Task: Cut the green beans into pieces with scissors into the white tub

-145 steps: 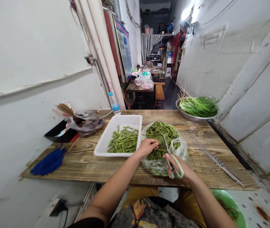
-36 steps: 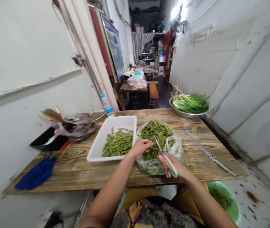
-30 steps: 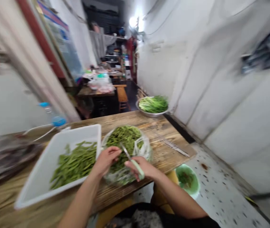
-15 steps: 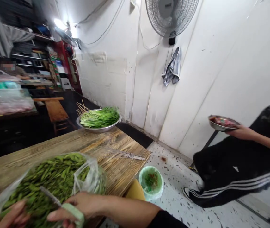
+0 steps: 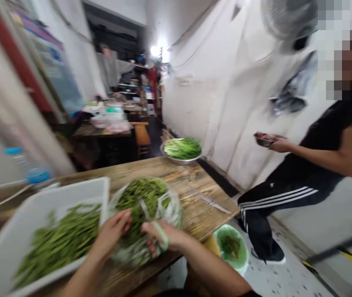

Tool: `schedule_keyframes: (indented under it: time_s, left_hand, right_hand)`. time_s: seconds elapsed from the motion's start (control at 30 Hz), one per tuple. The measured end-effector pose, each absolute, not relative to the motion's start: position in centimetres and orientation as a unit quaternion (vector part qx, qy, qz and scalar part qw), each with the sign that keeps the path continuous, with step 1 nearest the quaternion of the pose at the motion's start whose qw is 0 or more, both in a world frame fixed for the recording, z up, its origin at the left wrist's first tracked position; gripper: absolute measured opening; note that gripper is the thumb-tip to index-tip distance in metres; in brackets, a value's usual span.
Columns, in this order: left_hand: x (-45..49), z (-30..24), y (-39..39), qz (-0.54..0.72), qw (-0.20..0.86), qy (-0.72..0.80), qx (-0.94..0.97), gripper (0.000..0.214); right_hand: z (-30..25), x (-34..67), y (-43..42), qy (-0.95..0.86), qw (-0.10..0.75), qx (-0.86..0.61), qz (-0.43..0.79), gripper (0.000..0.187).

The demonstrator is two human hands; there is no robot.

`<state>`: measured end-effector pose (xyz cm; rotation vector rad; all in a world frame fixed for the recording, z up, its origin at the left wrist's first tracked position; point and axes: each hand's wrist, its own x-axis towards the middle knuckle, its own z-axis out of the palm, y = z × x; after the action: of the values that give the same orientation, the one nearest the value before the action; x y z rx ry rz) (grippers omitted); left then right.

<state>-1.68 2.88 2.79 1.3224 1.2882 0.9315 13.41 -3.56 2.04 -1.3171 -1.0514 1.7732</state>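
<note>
My right hand (image 5: 163,237) is closed round the pale green handles of a pair of scissors (image 5: 153,222), whose blades point up over a clear plastic bag of green bean pods (image 5: 146,196). My left hand (image 5: 112,233) rests on the left side of that bag with its fingers curled in among the pods; whether it holds one is blurred. A white tray (image 5: 15,231) with cut pods lies just left of the bag on the wooden table (image 5: 194,202).
A person in black trousers with white stripes (image 5: 287,198) stands at the right, holding a small metal bowl (image 5: 265,139). A metal bowl of green stalks (image 5: 182,149) sits at the table's far end. Metal skewers (image 5: 211,201) lie right of the bag. A green bucket (image 5: 231,247) stands on the floor. A water bottle (image 5: 29,169) is at the left.
The view has swung back to the left, so the tray and both hands show again. The person at the right has stepped closer to the table. My hands stay on the bag and scissors.
</note>
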Motion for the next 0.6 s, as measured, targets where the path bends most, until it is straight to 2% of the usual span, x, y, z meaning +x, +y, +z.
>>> schedule_keyframes:
  time_s: [0.1,0.3,0.6]
  left_hand:
    - [-1.6,1.7,3.3,0.444,0.579,0.462,0.503,0.058]
    - [-1.5,0.3,4.5,0.492,0.637,0.442,0.395,0.028]
    - [-1.0,0.0,4.3,0.472,0.632,0.434,0.436,0.020]
  right_hand:
    - [2.4,13.5,-3.8,-0.396,0.385,-0.513,0.657,0.041]
    - [1.6,13.7,-2.8,-0.425,0.363,-0.467,0.685,0.037]
    - [1.1,13.3,-1.8,-0.463,0.339,-0.501,0.647,0.041]
